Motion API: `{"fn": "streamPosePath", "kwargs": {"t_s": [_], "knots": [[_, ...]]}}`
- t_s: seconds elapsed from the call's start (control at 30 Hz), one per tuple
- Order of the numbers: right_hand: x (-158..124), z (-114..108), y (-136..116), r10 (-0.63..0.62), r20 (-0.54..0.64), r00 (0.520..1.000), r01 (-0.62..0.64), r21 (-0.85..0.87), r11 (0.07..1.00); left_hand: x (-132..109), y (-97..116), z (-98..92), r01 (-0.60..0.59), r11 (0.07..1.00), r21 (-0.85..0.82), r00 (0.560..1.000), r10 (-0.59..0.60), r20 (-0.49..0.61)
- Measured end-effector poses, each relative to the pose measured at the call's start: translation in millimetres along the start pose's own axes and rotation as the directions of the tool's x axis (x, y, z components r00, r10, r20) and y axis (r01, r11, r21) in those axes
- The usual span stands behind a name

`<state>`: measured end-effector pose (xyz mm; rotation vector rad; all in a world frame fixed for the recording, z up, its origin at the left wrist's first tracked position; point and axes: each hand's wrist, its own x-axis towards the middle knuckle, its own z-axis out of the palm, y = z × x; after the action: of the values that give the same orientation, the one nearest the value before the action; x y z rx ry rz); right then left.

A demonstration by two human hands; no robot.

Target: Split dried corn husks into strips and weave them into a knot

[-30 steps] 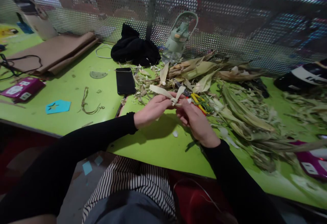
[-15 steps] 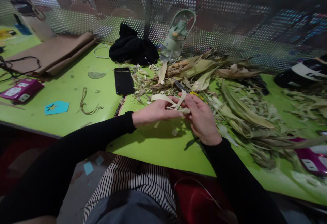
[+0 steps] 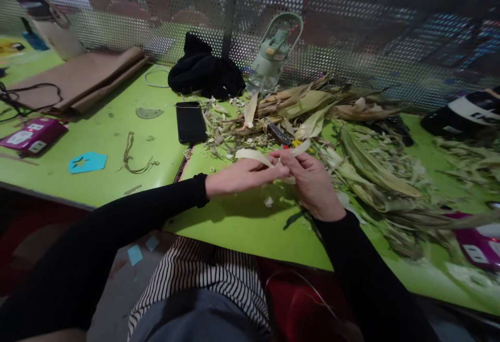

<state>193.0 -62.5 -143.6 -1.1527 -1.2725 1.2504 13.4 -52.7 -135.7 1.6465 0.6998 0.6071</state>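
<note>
Corn husk strip (image 3: 253, 155) is pinched between our left hand (image 3: 238, 176) and right hand (image 3: 312, 183), mid-fold above the table (image 3: 117, 139); next we likely need a snug, even pull

We see through one head-worn camera, looking forward and down, close over the green table (image 3: 117, 139), facing the perforated screen (image 3: 351, 35) behind it.

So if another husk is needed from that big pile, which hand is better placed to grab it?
Probably the right hand. The pile of corn husks lies just beyond it on that side, while the left hand would have to cross over. Both hands are pinching the husk strip now.
</note>
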Motion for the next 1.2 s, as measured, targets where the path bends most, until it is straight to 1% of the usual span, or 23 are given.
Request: {"fn": "streamPosePath", "kwargs": {"t_s": [0.07, 0.1, 0.13, 0.2, 0.27, 0.33, 0.4, 0.47, 0.53, 0.6, 0.67, 0.73, 0.83, 0.87, 0.93, 1.03, 1.13, 1.2], "knots": [[-0.5, 0.1, 2.0, -0.077, -0.042, 0.996, 0.076, -0.027, 0.997, -2.6, 2.6, 1.9, 0.069, 0.998, 0.0, 0.989, -0.068, -0.131], [-0.9, -0.4, 2.2, -0.111, -0.05, 0.992, 0.109, -0.052, 0.993, -3.2, 3.5, 2.4, 0.059, 0.998, -0.003, 0.981, -0.059, -0.185], [-1.4, -1.0, 1.9, -0.138, -0.054, 0.989, 0.134, -0.085, 0.987, -3.1, 3.7, 2.6, 0.03, 1.0, 0.004, 0.975, -0.028, -0.219], [-2.7, -2.1, 0.1, -0.171, -0.058, 0.984, 0.161, -0.155, 0.975, -1.0, 2.2, 1.9, -0.054, 0.997, 0.056, 0.968, 0.066, -0.243], [-4.1, -2.8, -2.3, -0.187, -0.068, 0.98, 0.169, -0.218, 0.961, 2.3, -0.7, -0.1, -0.123, 0.978, 0.167, 0.951, 0.165, -0.262], [-5.3, -3.0, -4.0, -0.201, -0.077, 0.976, 0.174, -0.268, 0.948, 4.6, -2.4, -2.9, -0.164, 0.94, 0.301, 0.923, 0.253, -0.289], [-6.1, -3.3, -4.9, -0.217, -0.085, 0.972, 0.182, -0.307, 0.934, 4.8, -1.6, -5.7, -0.175, 0.897, 0.405, 0.912, 0.303, -0.276], [-6.4, -4.0, -5.1, -0.23, -0.091, 0.969, 0.187, -0.342, 0.921, 3.9, 0.7, -8.2, -0.176, 0.883, 0.435, 0.924, 0.3, -0.235], [-6.1, -5.6, -5.7, -0.235, -0.102, 0.967, 0.178, -0.394, 0.902, 3.6, 2.0, -10.5, -0.167, 0.904, 0.393, 0.943, 0.263, -0.204], [-5.3, -7.6, -7.2, -0.229, -0.099, 0.968, 0.155, -0.482, 0.862, 5.1, 0.3, -12.5, -0.152, 0.933, 0.327, 0.952, 0.227, -0.205], [-4.1, -9.3, -9.6, -0.223, -0.062, 0.973, 0.144, -0.592, 0.793, 8.0, -4.6, -13.8, -0.149, 0.944, 0.293, 0.949, 0.219, -0.225], [-2.7, -9.9, -12.2, -0.213, 0.009, 0.977, 0.164, -0.672, 0.722, 11.1, -10.9, -13.7, -0.163, 0.946, 0.281, 0.944, 0.232, -0.233], [-1.3, -8.5, -14.4, -0.183, 0.138, 0.973, 0.226, -0.703, 0.674, 13.8, -17.9, -10.9, -0.202, 0.937, 0.284, 0.938, 0.269, -0.221], [-1.2, -7.7, -14.5, -0.161, 0.171, 0.972, 0.235, -0.697, 0.678, 14.0, -18.9, -9.6, -0.205, 0.936, 0.285, 0.937, 0.272, -0.219], [-1.4, -6.5, -13.9, -0.093, 0.218, 0.972, 0.217, -0.663, 0.716, 13.3, -19.0, -7.6, -0.192, 0.941, 0.278, 0.944, 0.255, -0.211], [-3.1, -6.2, -12.9, 0.013, 0.266, 0.964, 0.138, -0.542, 0.829, 11.6, -17.0, -6.9, -0.168, 0.946, 0.277, 0.954, 0.227, -0.195], [-6.0, -5.3, -13.2, 0.056, 0.261, 0.964, 0.05, -0.381, 0.923, 10.2, -15.2, -7.8, -0.175, 0.922, 0.345, 0.947, 0.253, -0.199], [-7.5, -2.9, -12.9, 0.074, 0.209, 0.975, -0.014, -0.278, 0.96, 9.0, -13.9, -7.4, -0.219, 0.9, 0.376, 0.934, 0.305, -0.184]]}}
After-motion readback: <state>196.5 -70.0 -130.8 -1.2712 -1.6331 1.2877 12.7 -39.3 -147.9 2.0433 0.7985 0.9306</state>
